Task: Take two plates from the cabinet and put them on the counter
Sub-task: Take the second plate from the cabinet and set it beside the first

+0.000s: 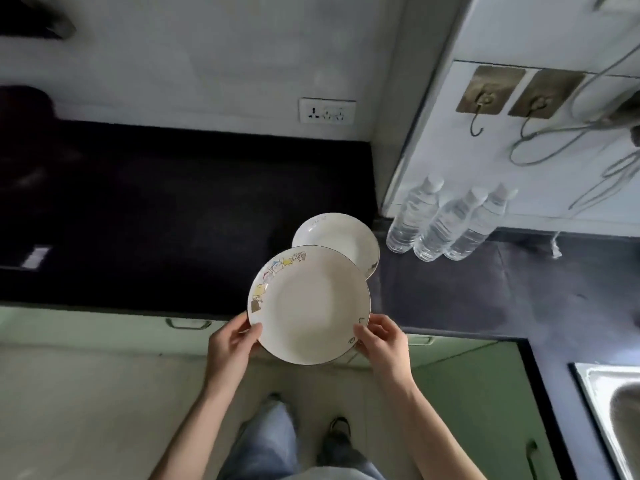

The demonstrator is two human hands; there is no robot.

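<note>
A white plate with small cartoon pictures on its rim is held over the front edge of the dark counter. My left hand grips its left near rim and my right hand grips its right near rim. A second white plate lies on the counter just behind it, partly covered by the held plate. The cabinet the plates came from is not in view.
Three water bottles stand right of the plates against a white panel with two hooks. A wall socket sits behind the counter. A steel sink is at the lower right. Green drawer fronts run under the counter.
</note>
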